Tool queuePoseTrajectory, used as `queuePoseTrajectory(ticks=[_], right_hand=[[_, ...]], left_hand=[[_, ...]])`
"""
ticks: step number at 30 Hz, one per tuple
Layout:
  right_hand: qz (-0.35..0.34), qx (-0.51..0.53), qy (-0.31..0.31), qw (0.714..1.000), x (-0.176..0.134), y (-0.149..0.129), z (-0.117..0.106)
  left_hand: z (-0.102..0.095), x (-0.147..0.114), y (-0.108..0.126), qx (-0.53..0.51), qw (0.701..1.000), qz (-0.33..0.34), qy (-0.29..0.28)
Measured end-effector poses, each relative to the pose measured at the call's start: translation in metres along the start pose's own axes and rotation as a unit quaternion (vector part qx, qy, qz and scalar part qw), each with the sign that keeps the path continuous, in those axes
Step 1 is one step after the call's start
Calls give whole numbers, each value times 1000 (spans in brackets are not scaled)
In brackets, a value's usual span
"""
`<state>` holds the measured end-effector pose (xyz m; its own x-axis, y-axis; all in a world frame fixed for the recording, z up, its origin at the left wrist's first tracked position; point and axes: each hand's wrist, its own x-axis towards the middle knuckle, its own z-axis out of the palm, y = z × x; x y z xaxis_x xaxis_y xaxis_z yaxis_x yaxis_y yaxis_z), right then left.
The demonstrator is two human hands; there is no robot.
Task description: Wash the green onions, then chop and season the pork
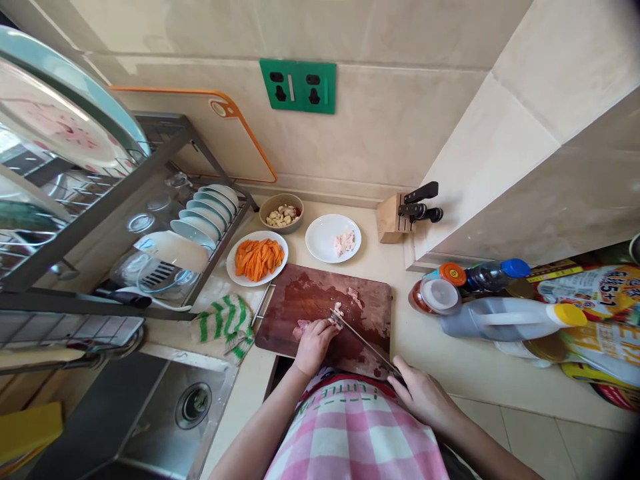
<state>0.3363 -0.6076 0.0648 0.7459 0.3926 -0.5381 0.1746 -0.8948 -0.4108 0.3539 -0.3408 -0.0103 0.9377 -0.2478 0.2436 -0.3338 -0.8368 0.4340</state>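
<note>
Meat [301,329] is pinned to a board [376,300] by the bent fingers of the left hand [316,343], just below the centre of the frame, while a knife [365,339] is gripped by its handle in the right hand [420,390], lower right of centre. The cutting appears partly done: pale pieces [344,243] are already gathered on a plate [317,239] above the board, while scraps [354,297] and the hand-covered meat are seemingly left. Sliced carrots [259,259] are heaped left of centre. "LITTLE PA" can be read on the apron [345,427]; "5+1" is printed on a pack [595,293] at far right.
</note>
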Motion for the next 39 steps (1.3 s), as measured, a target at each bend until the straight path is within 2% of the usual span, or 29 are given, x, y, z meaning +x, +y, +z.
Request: queuePoseTrajectory(ticks=[4,10,12,14,18,20,23,25,27,31,35,39], right_hand=[[16,-28,-22,999,15,-21,3],[-33,-39,36,998,65,-70,-4],[-34,-34,33,998,62,-66,-4],[-21,-18,11,1000,44,-47,-1],[57,-5,-65,996,15,-15,9],[43,9,-48,998,20,-20,9],[-4,16,14,1000,42,-44,3],[-13,14,28,999,50,-53,-1],[-15,26,28,999,47,-50,-3],[-18,27,36,999,20,-30,-1],[0,19,-5,1000,-1,-22,2],[22,17,-34,999,8,-33,5]], left_hand=[[1,5,1,7,1000,2,-22],[3,7,-1,19,999,-8,-26],[2,6,0,22,999,-10,-31],[1,6,0,25,999,-13,-39],[2,7,1,19,998,-25,-56],[2,6,0,9,998,-28,-48],[3,1,-4,-10,999,-17,-33],[2,-4,-7,-26,999,-11,-26],[3,-8,-10,-35,999,-9,-19],[3,-8,-10,-23,999,-4,-26],[0,0,-5,-5,998,-6,-55],[-1,3,-1,-16,998,-11,-59]])
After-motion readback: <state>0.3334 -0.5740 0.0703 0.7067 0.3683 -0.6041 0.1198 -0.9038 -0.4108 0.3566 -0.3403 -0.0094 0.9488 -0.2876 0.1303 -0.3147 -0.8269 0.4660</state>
